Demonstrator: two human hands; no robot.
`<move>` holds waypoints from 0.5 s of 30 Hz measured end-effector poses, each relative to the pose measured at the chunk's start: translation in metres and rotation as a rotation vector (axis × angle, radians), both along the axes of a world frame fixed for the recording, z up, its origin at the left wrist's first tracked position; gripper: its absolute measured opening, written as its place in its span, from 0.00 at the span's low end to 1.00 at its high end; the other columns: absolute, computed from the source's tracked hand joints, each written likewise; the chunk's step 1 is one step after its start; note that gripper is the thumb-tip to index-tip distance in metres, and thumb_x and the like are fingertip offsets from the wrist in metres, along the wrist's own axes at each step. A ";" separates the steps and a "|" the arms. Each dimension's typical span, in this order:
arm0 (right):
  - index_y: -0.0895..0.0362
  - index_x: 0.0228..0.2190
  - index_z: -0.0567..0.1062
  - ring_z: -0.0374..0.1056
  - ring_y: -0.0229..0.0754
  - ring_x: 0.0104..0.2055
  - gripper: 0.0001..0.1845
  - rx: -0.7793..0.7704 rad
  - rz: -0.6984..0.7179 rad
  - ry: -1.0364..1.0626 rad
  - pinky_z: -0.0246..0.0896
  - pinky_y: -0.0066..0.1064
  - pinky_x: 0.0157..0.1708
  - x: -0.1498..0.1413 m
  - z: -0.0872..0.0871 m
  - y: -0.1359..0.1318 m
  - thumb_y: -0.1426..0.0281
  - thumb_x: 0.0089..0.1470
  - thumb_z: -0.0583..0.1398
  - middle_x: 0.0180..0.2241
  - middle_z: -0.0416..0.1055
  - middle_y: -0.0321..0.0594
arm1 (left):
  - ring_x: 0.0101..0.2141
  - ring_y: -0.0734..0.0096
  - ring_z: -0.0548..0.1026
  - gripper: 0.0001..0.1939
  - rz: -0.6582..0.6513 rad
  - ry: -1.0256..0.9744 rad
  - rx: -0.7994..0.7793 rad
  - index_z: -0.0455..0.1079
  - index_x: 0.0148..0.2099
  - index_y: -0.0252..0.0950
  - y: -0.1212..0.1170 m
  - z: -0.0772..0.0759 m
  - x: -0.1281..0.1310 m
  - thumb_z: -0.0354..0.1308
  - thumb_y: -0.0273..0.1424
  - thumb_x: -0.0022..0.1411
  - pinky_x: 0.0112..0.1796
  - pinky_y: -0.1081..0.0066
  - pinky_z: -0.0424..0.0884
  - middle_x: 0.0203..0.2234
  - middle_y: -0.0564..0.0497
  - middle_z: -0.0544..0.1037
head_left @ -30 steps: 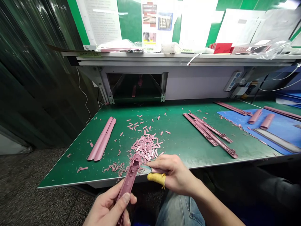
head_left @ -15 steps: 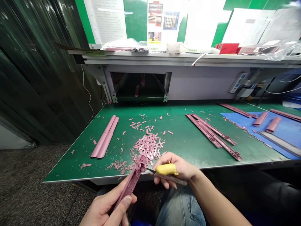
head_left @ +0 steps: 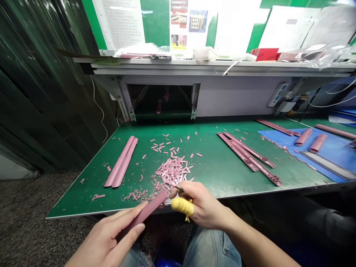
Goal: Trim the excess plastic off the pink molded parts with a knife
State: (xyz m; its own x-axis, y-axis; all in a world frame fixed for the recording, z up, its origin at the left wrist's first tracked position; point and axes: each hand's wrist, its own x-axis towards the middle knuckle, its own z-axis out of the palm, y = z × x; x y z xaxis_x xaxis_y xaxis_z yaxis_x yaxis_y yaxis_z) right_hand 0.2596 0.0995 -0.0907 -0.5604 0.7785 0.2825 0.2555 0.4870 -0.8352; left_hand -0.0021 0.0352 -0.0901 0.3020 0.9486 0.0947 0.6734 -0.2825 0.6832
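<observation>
My left hand (head_left: 108,233) is closed around a long pink plastic part (head_left: 150,209), its smooth side turned up and its far end raised near the table's front edge. Just right of that end, my right hand (head_left: 204,207) grips a small knife (head_left: 179,189). Only a dark bit of the blade shows; the fingers hide its handle. Yellow wrapping (head_left: 183,207) covers my right thumb. Behind the part lies a heap of small pink plastic pieces (head_left: 172,170), with curly pink shavings (head_left: 137,194) to its left.
Two smooth pink parts (head_left: 121,161) lie side by side on the green table (head_left: 91,193). Several long pink pieces (head_left: 247,155) rest at right, near a blue sheet (head_left: 333,163) with more parts. A chute opening (head_left: 161,115) and a shelf (head_left: 211,68) stand behind.
The pink part has been turned over, from its ribbed hollow side to its smooth side. My right hand has rotated, bringing the knife up beside the part's end. The view has shifted slightly.
</observation>
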 end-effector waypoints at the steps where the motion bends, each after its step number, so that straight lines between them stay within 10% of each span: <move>1: 0.57 0.34 0.74 0.62 0.36 0.29 0.27 0.171 -0.036 -0.076 0.53 0.27 0.29 -0.003 0.001 0.000 0.45 0.54 0.56 0.29 0.70 0.37 | 0.49 0.62 0.75 0.24 -0.057 0.116 0.117 0.67 0.60 0.50 0.005 0.001 -0.007 0.58 0.36 0.61 0.50 0.72 0.69 0.51 0.53 0.77; 7: 0.57 0.28 0.69 0.56 0.36 0.24 0.25 0.692 -0.116 -0.478 0.36 0.30 0.21 -0.012 0.005 0.006 0.46 0.52 0.60 0.24 0.66 0.34 | 0.52 0.63 0.73 0.32 -0.287 0.568 0.679 0.54 0.67 0.47 0.022 0.026 -0.034 0.53 0.25 0.62 0.54 0.66 0.66 0.56 0.54 0.73; 15: 0.56 0.28 0.66 0.54 0.37 0.25 0.10 0.856 -0.002 -0.579 0.40 0.31 0.22 -0.010 0.025 0.002 0.67 0.62 0.57 0.26 0.64 0.33 | 0.57 0.62 0.67 0.33 -0.329 0.670 0.851 0.49 0.69 0.44 0.018 0.054 -0.033 0.44 0.20 0.64 0.61 0.61 0.54 0.58 0.54 0.71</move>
